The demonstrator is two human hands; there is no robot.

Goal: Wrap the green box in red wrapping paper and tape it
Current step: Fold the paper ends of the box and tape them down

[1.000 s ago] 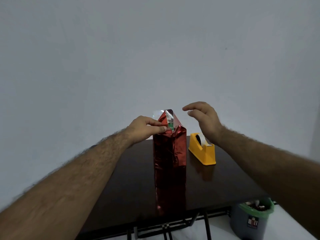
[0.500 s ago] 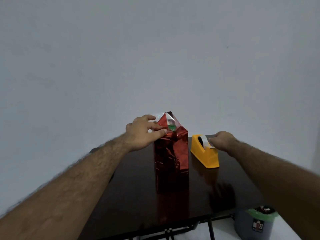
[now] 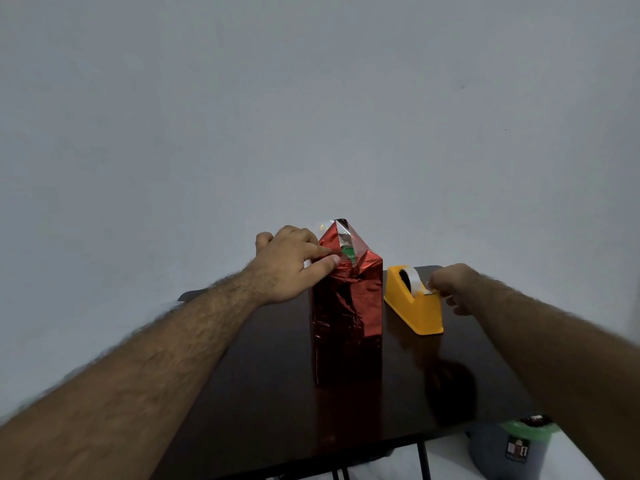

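Right hand now at yellow dispenser.

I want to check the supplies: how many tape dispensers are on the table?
1: a yellow plastic tape dispenser stands on the dark glossy table, right of the red-wrapped box. Nothing visible suggests another.

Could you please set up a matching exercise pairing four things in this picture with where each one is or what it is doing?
Things:
1. left hand
2. right hand
3. tape dispenser
4. bin

States:
A. on the floor beside the table
B. pinches the tape end
C. yellow, right of the wrapped box
D. holds the folded red paper at the box top

Pairs: 1-D, 2-B, 3-C, 4-A
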